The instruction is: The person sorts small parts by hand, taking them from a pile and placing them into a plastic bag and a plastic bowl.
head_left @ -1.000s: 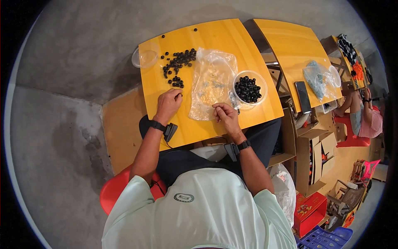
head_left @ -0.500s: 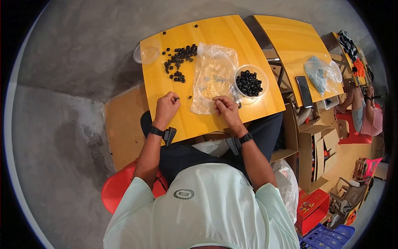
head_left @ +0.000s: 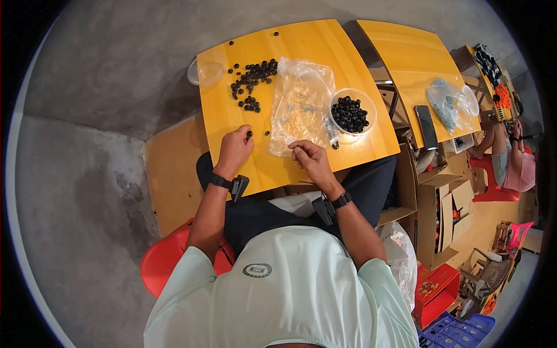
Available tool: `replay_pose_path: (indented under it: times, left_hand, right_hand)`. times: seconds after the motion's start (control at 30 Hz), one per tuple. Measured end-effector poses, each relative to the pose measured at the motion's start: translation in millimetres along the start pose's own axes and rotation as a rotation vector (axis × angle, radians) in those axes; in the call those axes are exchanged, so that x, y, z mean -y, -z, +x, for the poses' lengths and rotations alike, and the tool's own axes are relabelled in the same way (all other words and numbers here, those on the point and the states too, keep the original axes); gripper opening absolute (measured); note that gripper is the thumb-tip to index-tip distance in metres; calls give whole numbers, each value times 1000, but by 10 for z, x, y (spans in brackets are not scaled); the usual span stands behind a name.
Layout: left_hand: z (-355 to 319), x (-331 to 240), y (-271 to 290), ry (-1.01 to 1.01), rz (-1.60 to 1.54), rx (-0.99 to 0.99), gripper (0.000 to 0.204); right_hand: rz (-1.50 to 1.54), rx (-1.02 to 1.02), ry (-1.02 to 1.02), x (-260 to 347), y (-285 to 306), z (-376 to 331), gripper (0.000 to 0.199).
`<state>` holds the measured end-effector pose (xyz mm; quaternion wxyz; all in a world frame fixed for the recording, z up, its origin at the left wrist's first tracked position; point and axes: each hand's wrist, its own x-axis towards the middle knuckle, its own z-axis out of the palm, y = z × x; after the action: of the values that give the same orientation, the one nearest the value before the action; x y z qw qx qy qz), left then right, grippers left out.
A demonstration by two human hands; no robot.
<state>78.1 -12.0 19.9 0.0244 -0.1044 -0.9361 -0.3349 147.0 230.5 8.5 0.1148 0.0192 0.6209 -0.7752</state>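
Note:
My left hand (head_left: 235, 151) is above the near left of the yellow table, closed with a round black bead (head_left: 249, 134) at its fingertips. My right hand (head_left: 313, 161) is pinched at the near edge of a clear plastic bag (head_left: 299, 110); anything between those fingertips is too small to make out. The bag lies flat with small bits inside it. To its left, loose black beads (head_left: 255, 74) are scattered, and a single bead (head_left: 267, 133) rests between my hands. On the right stands a round clear tub (head_left: 371, 110) with many black beads in it.
An overturned-looking clear lid or tub (head_left: 210, 71) sits at the table's left edge. A second table (head_left: 406, 58) to the right carries a phone (head_left: 426, 127) and a bag of bluish material (head_left: 444, 104). Open cardboard boxes (head_left: 432, 226) stand below; another person sits at far right.
My right hand has moved left, off the bag's near right part. My left hand has shifted slightly, and the bead at its fingertips shows more clearly.

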Motion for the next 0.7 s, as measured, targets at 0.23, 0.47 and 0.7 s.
replay_pose_path:
  times: [0.23, 0.47, 0.7]
  left_hand:
    - [-68, -67, -36, 9, -116, -21, 23]
    - [-352, -671, 30, 120, -792, 217, 21]
    - [-431, -911, -67, -47, -536, 214, 21]
  right_hand:
    - [37, 23, -48, 5, -53, -73, 19]
    - [282, 152, -333, 228, -213, -30, 31]
    - [351, 158, -317, 86, -61, -123, 22]
